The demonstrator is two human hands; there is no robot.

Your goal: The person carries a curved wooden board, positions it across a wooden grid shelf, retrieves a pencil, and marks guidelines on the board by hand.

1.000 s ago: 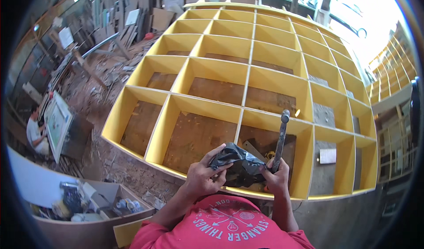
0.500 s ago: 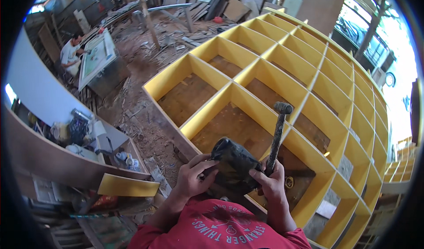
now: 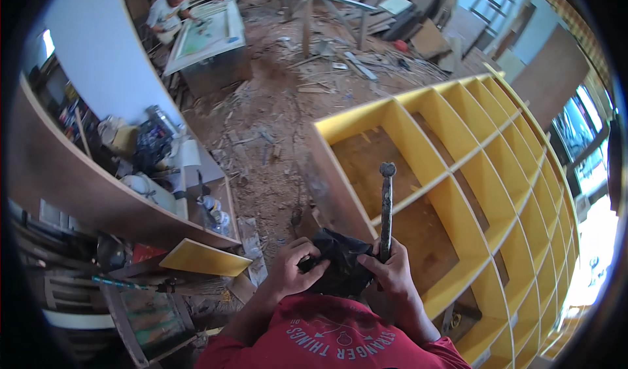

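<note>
In front of my chest I hold a crumpled black plastic bag point(image 3: 341, 254) between both hands. My left hand point(image 3: 297, 267) is closed, its fingers pinching the bag's left edge. My right hand point(image 3: 392, 272) grips a hammer point(image 3: 386, 205) by its dark, worn handle, head pointing up. The thumb of that same hand also presses on the bag's right side. What the bag contains, if anything, is hidden. Right beyond the hammer stands a large wooden grid frame point(image 3: 418, 189) with yellow-faced dividers.
To the left, a curved wooden unit point(image 3: 124, 199) holds bottles, bags and tools. A yellow board point(image 3: 206, 256) sticks out below it. Wood scraps litter the dirt floor point(image 3: 261, 166). At the back left a person point(image 3: 167, 16) works over a light-topped panel point(image 3: 208, 35).
My view has turned left, so the grid frame now sits farther right and the left unit shows more. The bag looks more crumpled, and the hammer stands more upright.
</note>
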